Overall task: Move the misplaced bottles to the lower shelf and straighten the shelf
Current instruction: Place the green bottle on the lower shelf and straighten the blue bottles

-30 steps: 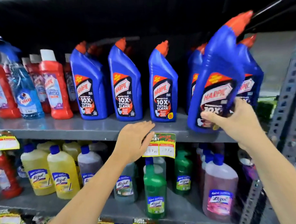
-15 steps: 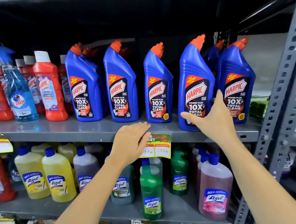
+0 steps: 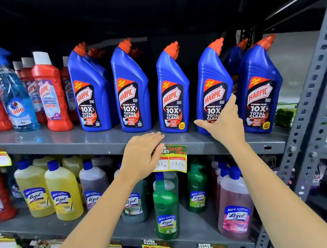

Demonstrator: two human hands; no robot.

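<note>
Several blue Harpic bottles with orange caps stand in a row on the upper grey shelf (image 3: 67, 142). My right hand (image 3: 222, 125) cups the lower right side of the fourth blue Harpic bottle (image 3: 212, 81), thumb across its base and index finger up its side. That bottle stands upright on the shelf, close to the last one (image 3: 259, 87). My left hand (image 3: 143, 154) lies palm down on the shelf's front edge and covers part of a price tag (image 3: 177, 160), holding nothing. On the lower shelf (image 3: 196, 228) stand Lizol bottles: yellow (image 3: 63, 192), green (image 3: 165, 207) and pink (image 3: 234, 205).
Red Harpic bathroom cleaner bottles (image 3: 48, 94) and a light blue Colin bottle (image 3: 19, 106) fill the upper shelf's left end. A perforated grey steel upright (image 3: 310, 100) bounds the shelf on the right. More price tags hang below the lower shelf.
The right hand brought the tilted Harpic bottle down and stood it upright on the upper shelf, then stayed against it. The left hand kept its place on the shelf edge.
</note>
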